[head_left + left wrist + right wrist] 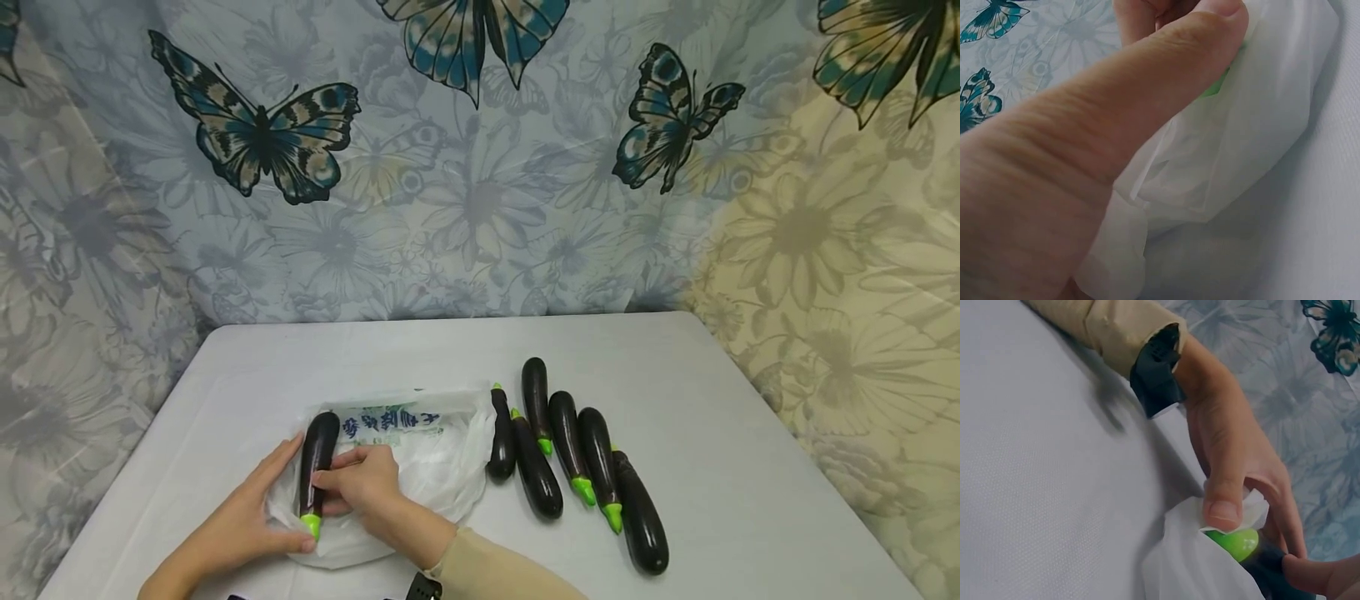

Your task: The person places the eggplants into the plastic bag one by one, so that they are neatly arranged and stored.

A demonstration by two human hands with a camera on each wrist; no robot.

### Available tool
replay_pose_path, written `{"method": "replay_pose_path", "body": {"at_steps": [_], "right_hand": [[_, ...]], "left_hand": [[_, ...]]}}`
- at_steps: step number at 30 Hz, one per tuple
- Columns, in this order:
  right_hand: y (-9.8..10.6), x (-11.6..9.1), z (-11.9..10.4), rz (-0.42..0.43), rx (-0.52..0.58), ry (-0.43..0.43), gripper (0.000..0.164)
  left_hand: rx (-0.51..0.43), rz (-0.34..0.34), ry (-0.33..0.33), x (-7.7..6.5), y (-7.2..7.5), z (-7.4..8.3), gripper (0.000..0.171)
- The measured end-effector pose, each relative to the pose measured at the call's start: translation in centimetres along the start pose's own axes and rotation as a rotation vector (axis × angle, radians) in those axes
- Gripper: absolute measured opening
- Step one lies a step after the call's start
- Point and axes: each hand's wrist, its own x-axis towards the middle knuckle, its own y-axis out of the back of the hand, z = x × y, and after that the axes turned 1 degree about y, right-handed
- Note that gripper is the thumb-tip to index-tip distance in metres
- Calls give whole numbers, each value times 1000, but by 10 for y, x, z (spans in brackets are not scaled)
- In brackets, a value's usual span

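Beige sleeve (510, 568) up closest, its right hand (369, 487) pinching a dark eggplant (318, 450) at the left end of a white plastic bag (431, 475). Left hand's (243, 517) thumb and fingers grip the bag's edge. Six more eggplants (572, 442) lie off to the right.

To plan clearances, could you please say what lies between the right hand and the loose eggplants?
In the head view, the white bag lies between the right hand and the loose eggplants.
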Motion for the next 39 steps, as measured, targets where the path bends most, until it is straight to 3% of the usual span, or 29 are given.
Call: {"method": "replay_pose_path", "body": {"at_steps": [18, 23, 32, 39], "right_hand": [[8, 0, -4, -42, -59, -12, 19], [17, -1, -13, -55, -74, 18, 16], [49, 3, -38, -164, 47, 54, 16], [71, 7, -47, -182, 136, 34, 15]], "left_hand": [[52, 8, 13, -2, -1, -1, 126], [68, 20, 12, -3, -1, -1, 126], [64, 37, -14, -1, -3, -1, 126], [46, 50, -28, -1, -5, -3, 127]]}}
